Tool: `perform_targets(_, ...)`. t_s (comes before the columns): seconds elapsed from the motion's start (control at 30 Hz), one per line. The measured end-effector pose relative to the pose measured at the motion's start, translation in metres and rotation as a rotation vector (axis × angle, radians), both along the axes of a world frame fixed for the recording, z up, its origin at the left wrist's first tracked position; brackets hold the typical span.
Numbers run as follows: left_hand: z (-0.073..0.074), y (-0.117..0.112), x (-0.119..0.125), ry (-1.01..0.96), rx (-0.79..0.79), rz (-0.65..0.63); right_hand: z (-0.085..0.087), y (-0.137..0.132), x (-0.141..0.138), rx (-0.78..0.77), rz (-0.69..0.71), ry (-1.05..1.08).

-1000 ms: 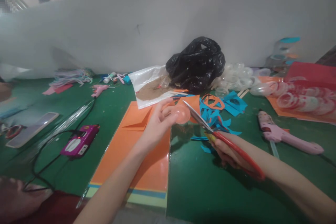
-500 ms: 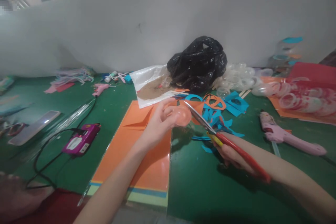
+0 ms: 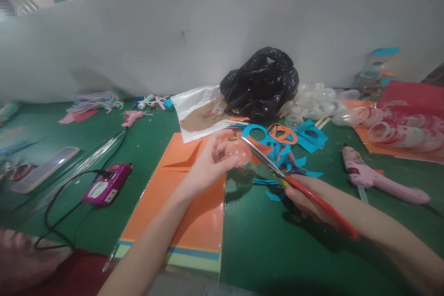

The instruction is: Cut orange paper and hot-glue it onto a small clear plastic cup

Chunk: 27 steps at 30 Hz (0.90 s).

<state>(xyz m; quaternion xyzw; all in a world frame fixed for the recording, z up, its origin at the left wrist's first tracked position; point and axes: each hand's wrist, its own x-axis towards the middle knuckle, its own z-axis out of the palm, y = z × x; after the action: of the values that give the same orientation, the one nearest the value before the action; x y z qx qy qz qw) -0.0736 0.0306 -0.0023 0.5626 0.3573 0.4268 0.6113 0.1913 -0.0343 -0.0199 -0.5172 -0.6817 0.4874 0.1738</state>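
Note:
My left hand (image 3: pixel 211 157) is closed around a small clear plastic cup (image 3: pixel 238 153) that looks orange at its end, as if orange paper lies against it. The fingers hide part of the cup. In my right hand (image 3: pixel 305 201) is a pair of scissors (image 3: pixel 265 157) with long red handles and a yellow part near the pivot. The blades point up and left, close by the cup's right side; whether they touch it I cannot tell. Below my left forearm lies a stack of orange paper sheets (image 3: pixel 194 208).
Blue and orange paper scraps (image 3: pixel 282 150) lie behind the scissors. A black plastic bag (image 3: pixel 260 83) stands at the back. Pink glue guns lie right (image 3: pixel 385 182) and left (image 3: pixel 132 117), and clear cups (image 3: pixel 319 101) at back right. A purple device (image 3: pixel 108 185) with a cable sits left.
The cup has turned slightly in my left hand, and my thumb now lies further across it. The scissors have shifted slightly left with the view.

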Motion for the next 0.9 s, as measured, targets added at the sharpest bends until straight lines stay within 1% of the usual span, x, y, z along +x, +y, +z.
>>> perform_targets(0.13, -0.0019, 0.0014, -0.0015, 0.019, -0.004, 0.023, -0.0057, 0.0, 0.0016, -0.009, -0.012, -0.008)
perform_targets(0.23, -0.0012, 0.001, -0.0013, 0.0, -0.01, 0.047, -0.0083, -0.0011, 0.005, 0.025, 0.01, -0.006)
perform_targets(0.33, 0.001, -0.0001, -0.0001, -0.01, -0.016, 0.071, -0.0082, -0.0012, 0.007, 0.065, 0.037, 0.008)
perform_targets(0.5, 0.0003, -0.0011, 0.0016, -0.028, -0.037, 0.057, -0.0059, 0.0001, 0.0071, 0.08, 0.036, 0.034)
perform_targets(0.73, -0.0006, -0.0027, 0.0019, -0.013, -0.057, 0.069, -0.007, -0.0005, 0.009, -0.021, 0.049, 0.079)
perform_targets(0.9, 0.0004, -0.0028, 0.0022, -0.006, -0.063, 0.062, -0.0035, 0.001, 0.0029, -0.088, 0.013, 0.065)
